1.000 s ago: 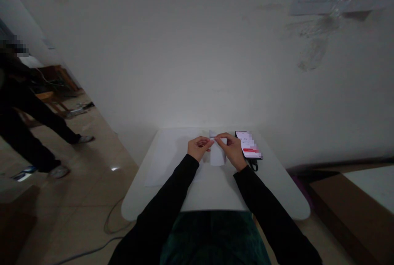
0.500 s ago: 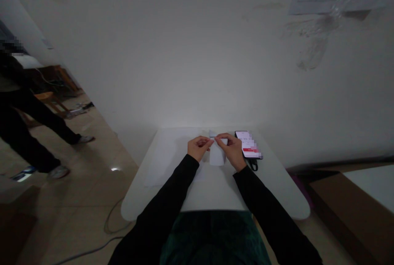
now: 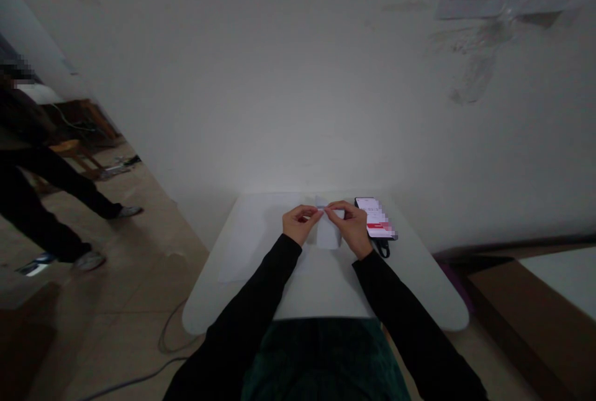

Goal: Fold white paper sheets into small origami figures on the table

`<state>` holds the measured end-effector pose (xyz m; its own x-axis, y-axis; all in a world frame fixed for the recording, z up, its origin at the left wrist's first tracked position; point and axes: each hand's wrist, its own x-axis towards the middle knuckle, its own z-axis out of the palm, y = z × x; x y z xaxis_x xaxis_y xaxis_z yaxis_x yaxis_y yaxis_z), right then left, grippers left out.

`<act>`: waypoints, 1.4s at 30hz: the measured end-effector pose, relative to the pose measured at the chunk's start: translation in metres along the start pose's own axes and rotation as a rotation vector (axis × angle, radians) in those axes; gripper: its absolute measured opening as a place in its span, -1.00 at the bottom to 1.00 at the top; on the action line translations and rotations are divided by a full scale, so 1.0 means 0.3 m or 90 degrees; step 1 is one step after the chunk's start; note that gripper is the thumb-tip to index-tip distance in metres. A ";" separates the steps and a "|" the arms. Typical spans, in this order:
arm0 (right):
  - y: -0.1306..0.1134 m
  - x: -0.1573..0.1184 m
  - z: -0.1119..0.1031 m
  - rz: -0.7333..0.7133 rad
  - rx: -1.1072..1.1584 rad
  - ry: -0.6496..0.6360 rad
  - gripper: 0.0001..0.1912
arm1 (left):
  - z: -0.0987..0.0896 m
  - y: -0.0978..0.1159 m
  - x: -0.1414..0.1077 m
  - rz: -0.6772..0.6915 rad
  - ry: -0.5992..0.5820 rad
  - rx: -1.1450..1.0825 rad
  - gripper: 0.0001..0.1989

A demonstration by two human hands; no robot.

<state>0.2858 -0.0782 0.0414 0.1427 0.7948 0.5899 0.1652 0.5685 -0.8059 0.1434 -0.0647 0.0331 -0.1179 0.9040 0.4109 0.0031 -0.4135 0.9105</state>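
Observation:
A small white piece of folded paper (image 3: 328, 236) lies in front of me on the white table (image 3: 326, 298). My left hand (image 3: 299, 222) pinches at its upper left edge, thumb and forefinger together. From the right, my right hand (image 3: 350, 224) pinches the same paper near its top, fingers bent over it. The fingertips of both hands almost meet at a crease or narrow fold, too small to make out clearly. A larger white sheet (image 3: 251, 236) lies flat on the table to the left.
A phone (image 3: 375, 220) with a lit screen lies right of my right hand, a black cable (image 3: 383, 248) beside it. Behind the table rises a white wall (image 3: 302, 78). At the left stands another person (image 3: 65, 177). A brown box (image 3: 531, 314) sits at the lower right.
My left hand's fingertips have moved slightly right, closer to the right hand's at the paper's top. The right hand has barely moved.

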 end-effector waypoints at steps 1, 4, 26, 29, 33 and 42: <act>0.000 -0.001 0.000 0.000 0.001 -0.001 -0.89 | 0.000 -0.001 0.000 0.000 0.000 -0.001 -0.76; -0.001 -0.001 -0.001 0.003 -0.006 -0.005 -0.87 | 0.000 -0.004 0.002 -0.002 -0.005 -0.010 -0.76; -0.003 -0.003 0.005 0.024 0.017 -0.022 -0.86 | -0.015 0.005 0.010 -0.023 -0.066 -0.032 -0.74; 0.004 -0.004 0.005 0.028 -0.004 -0.030 -0.84 | -0.022 0.000 0.018 -0.041 -0.081 -0.047 -0.74; 0.016 -0.005 0.003 0.032 -0.024 -0.032 -0.83 | -0.027 -0.012 0.027 -0.042 -0.102 -0.064 -0.74; 0.028 -0.003 0.005 0.070 -0.036 -0.028 -0.73 | -0.032 -0.029 0.031 -0.001 -0.118 -0.041 -0.75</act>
<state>0.2856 -0.0737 0.0339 0.1203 0.8607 0.4946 0.2056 0.4658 -0.8606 0.1326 -0.0537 0.0285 0.0677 0.9070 0.4156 -0.0607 -0.4120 0.9092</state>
